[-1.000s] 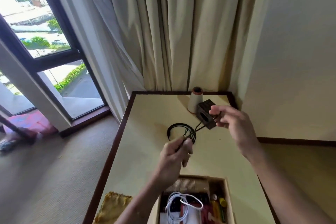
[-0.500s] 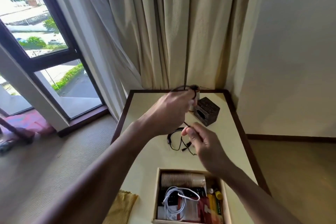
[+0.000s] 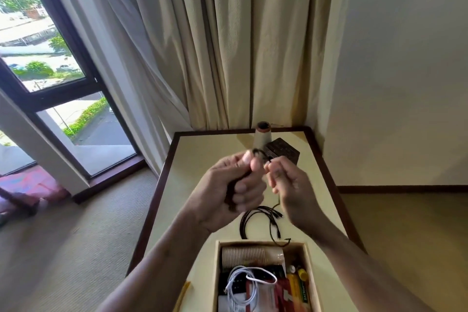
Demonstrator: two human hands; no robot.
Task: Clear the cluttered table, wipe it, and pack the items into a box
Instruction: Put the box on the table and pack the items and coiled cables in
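Observation:
My left hand (image 3: 228,185) grips a bundle of the thin black cable (image 3: 255,220) above the table (image 3: 202,149). My right hand (image 3: 286,185) pinches another part of the same cable close beside it. Loose loops and several plug ends of the cable hang down onto the tabletop, one end lying over the rim of the open wooden box (image 3: 310,261). The box holds a stack of paper cups (image 3: 250,257), a white cable (image 3: 243,284), red packets and yellow tubes.
A thread cone (image 3: 262,135) and a dark wooden cube (image 3: 282,151) stand at the table's far side by the curtain. A yellow cloth (image 3: 184,294) lies at the near left edge. Wall on the right, window and carpet on the left.
Both hands have come together above the table's middle, with the left hand drawn back from the far side and now clutching a gathered bundle of cable. The view has tilted down.

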